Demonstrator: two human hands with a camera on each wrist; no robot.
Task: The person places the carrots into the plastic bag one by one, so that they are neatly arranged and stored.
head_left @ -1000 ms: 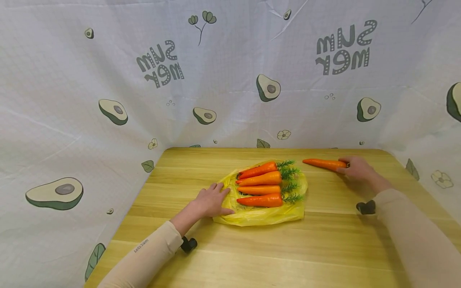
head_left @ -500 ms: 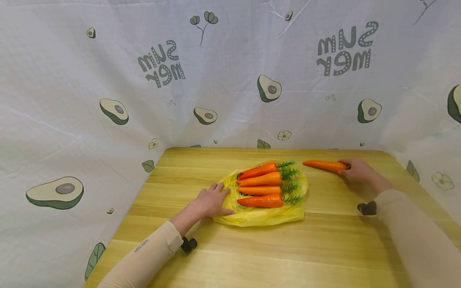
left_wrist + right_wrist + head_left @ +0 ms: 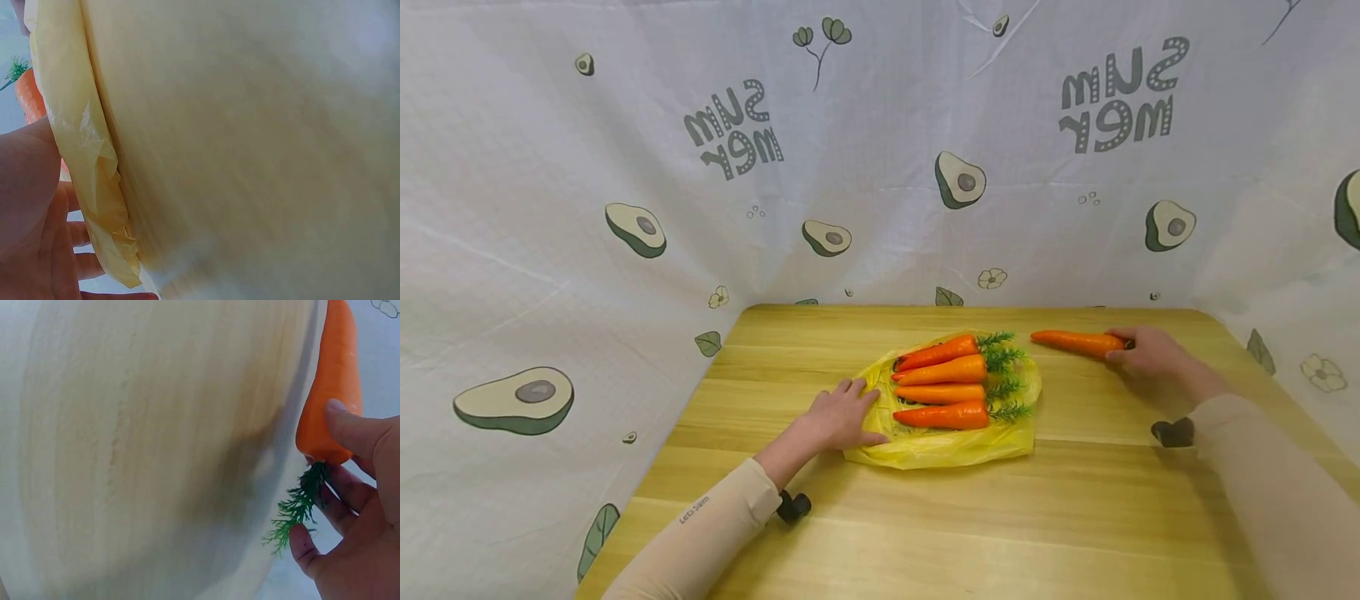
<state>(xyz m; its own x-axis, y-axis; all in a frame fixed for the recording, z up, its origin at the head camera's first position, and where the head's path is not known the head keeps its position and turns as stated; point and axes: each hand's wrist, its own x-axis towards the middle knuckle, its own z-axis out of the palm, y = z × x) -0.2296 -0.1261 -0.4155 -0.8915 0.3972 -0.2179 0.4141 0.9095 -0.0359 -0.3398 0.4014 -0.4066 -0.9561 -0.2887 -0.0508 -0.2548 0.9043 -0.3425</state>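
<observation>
Several orange carrots with green tops lie side by side on a flattened yellow plastic bag (image 3: 936, 455) in the head view; the nearest carrot (image 3: 943, 416) points its tip left. My left hand (image 3: 837, 418) rests with spread fingers on the bag's left edge. The left wrist view shows the crinkled bag edge (image 3: 94, 169) along those fingers. Off to the right, my right hand (image 3: 1153, 354) grips a separate carrot (image 3: 1071, 341) by its thick end, tip to the left. In the right wrist view, the thumb presses this carrot's side and its green leaves (image 3: 300, 503) hang beside the palm.
A light wooden table (image 3: 925, 533) lies beneath everything. White cloth (image 3: 880, 167) printed with avocados and lettering hangs behind the table and along its sides. A small black device (image 3: 1172, 432) sits at the right wrist, another (image 3: 793, 507) at the left.
The right wrist has shifted slightly to the right while the hand keeps its grip on the carrot. The left hand, the bag and the carrots on it stay in place.
</observation>
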